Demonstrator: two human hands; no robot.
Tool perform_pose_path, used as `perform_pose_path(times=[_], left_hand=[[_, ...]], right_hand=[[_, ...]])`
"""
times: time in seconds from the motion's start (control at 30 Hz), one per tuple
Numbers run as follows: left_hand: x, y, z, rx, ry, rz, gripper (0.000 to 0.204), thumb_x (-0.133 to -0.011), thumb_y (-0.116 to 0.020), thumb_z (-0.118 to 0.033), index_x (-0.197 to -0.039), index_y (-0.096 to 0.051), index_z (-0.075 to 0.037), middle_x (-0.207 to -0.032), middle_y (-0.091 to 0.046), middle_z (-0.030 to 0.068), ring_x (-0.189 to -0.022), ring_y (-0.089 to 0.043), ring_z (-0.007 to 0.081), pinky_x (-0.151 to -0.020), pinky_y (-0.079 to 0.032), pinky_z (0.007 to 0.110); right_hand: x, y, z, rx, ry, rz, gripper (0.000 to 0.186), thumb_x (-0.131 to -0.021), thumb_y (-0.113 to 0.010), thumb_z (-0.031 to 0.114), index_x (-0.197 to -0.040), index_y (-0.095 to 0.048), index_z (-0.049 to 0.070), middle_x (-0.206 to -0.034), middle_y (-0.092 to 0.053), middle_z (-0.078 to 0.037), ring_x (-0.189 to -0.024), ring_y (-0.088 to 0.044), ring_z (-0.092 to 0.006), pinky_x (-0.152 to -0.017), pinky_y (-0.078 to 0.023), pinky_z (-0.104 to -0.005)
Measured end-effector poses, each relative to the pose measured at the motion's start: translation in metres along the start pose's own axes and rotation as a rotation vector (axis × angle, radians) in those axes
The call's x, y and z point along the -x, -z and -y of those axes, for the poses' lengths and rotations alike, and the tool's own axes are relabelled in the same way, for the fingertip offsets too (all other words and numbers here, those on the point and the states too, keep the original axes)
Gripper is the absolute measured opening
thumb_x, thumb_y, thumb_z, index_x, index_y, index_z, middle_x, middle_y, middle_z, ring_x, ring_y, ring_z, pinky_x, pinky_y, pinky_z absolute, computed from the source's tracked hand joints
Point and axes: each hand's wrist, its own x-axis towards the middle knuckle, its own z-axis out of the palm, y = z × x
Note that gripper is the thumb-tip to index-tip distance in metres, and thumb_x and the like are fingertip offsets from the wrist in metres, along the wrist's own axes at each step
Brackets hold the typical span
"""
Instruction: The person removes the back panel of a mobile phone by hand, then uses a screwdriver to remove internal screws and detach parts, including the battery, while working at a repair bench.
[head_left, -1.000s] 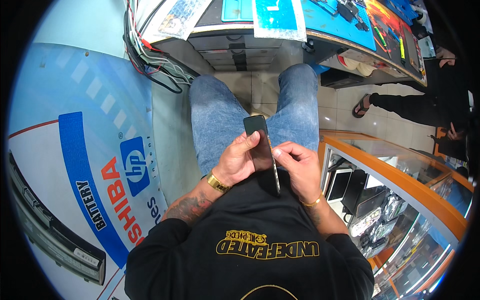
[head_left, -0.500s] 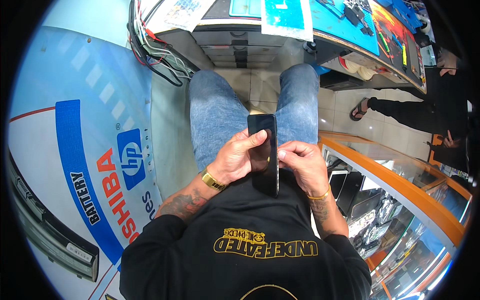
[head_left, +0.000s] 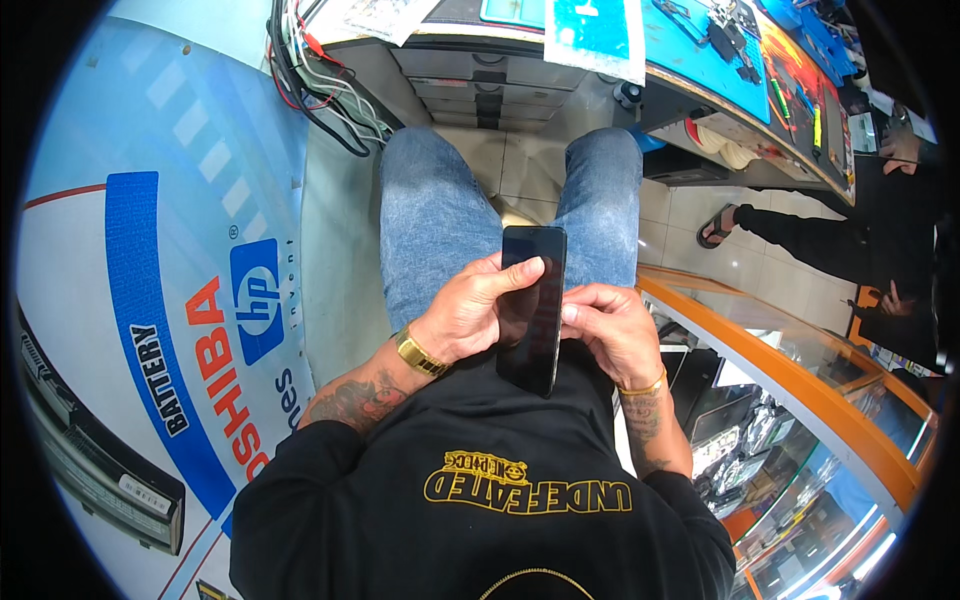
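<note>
Left hand (head_left: 465, 318) — grip closed around the dark phone (head_left: 532, 305), fingers across its left edge. The phone, edge-on a second ago, now lies with its glass face turned up, so the screen can be worked on. Long axis runs away from the body, top end toward the knees, over the lap. Right hand (head_left: 612, 335) — pinching the phone's right edge; glass display case (head_left: 790, 400) right of it.

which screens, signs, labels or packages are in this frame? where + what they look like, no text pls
Phone: dark slim slab, screen off, over the lap, held by left hand and right hand.
Wall banner: on the person's left, large, pale blue and white with a blue stripe, red and black lettering, a blue square logo.
Blue mat: on the bench ahead, flat, turquoise.
Glass display case: to the right, orange-framed; contents too small to tell.
</note>
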Motion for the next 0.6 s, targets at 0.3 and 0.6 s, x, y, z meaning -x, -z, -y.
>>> perform_pose_path(times=[0.3, 0.6], left_hand=[[0.000, 0.000, -0.002, -0.041, -0.003, -0.011, 0.020, -0.095, -0.064, -0.027, -0.105, -0.065, -0.010, -0.098, -0.067, -0.0006, -0.092, -0.063, 0.0108, -0.085, -0.050, 0.029], [-0.007, 0.013, 0.000, -0.052, 0.025, 0.053, 0.020, -0.095, -0.064, -0.026, -0.104, -0.066, -0.009, -0.098, -0.066, -0.0018, -0.091, -0.061, 0.0095, -0.083, -0.049, 0.027]], right_hand=[[0.000, -0.002, -0.001, 0.050, 0.032, -0.011, 0.010, -0.088, -0.067, -0.001, -0.095, -0.069, -0.007, -0.091, -0.070, -0.013, -0.081, -0.069, -0.0194, -0.075, -0.060, -0.0321], [0.002, -0.004, 0.002, 0.076, 0.028, -0.019, 0.009, -0.088, -0.068, 0.001, -0.094, -0.069, -0.006, -0.089, -0.069, -0.012, -0.079, -0.069, -0.0176, -0.073, -0.060, -0.0310]])
